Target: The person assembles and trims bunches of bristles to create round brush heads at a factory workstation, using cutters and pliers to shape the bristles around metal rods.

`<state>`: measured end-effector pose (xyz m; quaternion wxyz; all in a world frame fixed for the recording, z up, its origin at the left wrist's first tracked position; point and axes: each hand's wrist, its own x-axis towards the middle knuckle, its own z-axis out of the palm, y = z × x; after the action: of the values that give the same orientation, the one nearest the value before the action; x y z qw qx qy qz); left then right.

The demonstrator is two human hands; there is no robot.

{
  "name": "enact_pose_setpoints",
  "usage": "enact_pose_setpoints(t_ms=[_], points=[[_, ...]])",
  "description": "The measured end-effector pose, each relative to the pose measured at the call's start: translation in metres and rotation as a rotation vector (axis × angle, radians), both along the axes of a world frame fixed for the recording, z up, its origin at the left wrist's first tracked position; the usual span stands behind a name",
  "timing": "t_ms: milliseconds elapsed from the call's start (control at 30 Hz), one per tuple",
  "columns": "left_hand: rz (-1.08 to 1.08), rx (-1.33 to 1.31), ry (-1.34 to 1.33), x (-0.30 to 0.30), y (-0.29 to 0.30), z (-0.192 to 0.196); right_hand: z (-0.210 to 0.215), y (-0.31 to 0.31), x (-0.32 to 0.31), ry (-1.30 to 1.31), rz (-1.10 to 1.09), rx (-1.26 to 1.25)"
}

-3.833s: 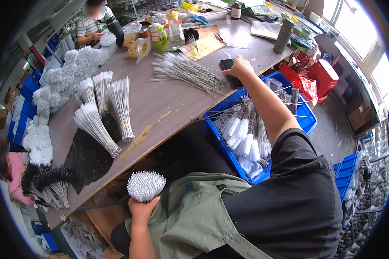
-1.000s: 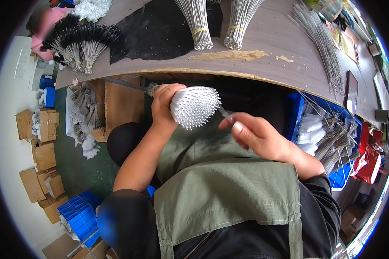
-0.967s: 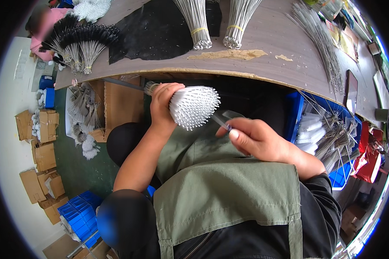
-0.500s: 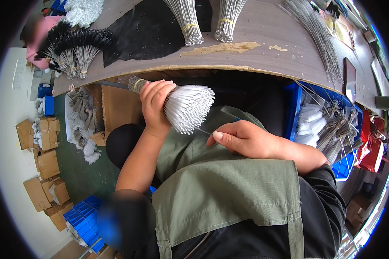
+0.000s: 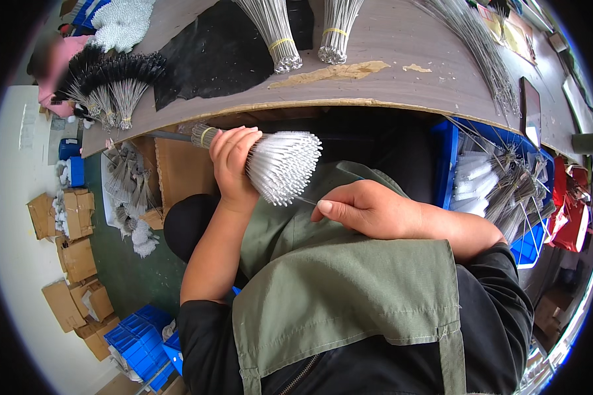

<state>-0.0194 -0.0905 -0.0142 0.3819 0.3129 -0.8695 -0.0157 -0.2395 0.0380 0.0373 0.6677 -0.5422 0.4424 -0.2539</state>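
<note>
My left hand (image 5: 234,164) is wrapped around a bundle of small wire brushes (image 5: 284,167) with white bristles. Their bristled tips fan out toward the right, while the bare wire ends, tied with a band, stick out behind my fingers on the left. At the lower right of the fan, a thin metal wire (image 5: 304,199) runs between the brush tips and my right hand (image 5: 369,210). Thumb and forefinger of that hand are pinched on the wire's end; its other end is hidden among the bristles. Both hands are above my green apron (image 5: 349,283), in front of the table edge.
On the table (image 5: 402,89) lie banded wire bundles (image 5: 280,43), black-bristled brushes (image 5: 122,85), a black sheet (image 5: 221,52) and loose wires (image 5: 484,59). A blue crate (image 5: 447,164) holding brushes stands at my right. Cardboard boxes (image 5: 79,257) and blue crates (image 5: 138,339) are at the left.
My right hand and the wire end it pinches have come slightly closer to the brush tips. The left hand keeps its hold on the bundle. The whole view has shifted slightly.
</note>
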Motion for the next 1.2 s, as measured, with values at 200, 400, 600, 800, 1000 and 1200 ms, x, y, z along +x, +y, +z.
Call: enact_pose_setpoints(t_ms=[200, 400, 600, 800, 1000, 1200], points=[[-0.010, -0.008, -0.018, -0.002, 0.002, 0.004, 0.007, -0.005, -0.002, 0.007, 0.020, 0.087], [-0.020, 0.000, -0.019, -0.004, 0.003, 0.004, -0.004, -0.002, -0.001, 0.052, -0.006, -0.092], [-0.041, 0.025, -0.011, -0.001, 0.000, -0.001, 0.000, -0.003, -0.003, 0.098, -0.035, -0.178], [-0.054, 0.178, 0.061, -0.005, 0.003, -0.006, 0.003, -0.011, -0.010, 0.196, -0.058, -0.294], [-0.028, 0.216, -0.019, -0.005, 0.005, -0.007, 0.011, -0.019, -0.014, 0.339, -0.013, -0.338], [-0.072, 0.217, -0.068, -0.004, 0.003, -0.006, 0.015, -0.025, -0.017, 0.406, 0.027, -0.339]])
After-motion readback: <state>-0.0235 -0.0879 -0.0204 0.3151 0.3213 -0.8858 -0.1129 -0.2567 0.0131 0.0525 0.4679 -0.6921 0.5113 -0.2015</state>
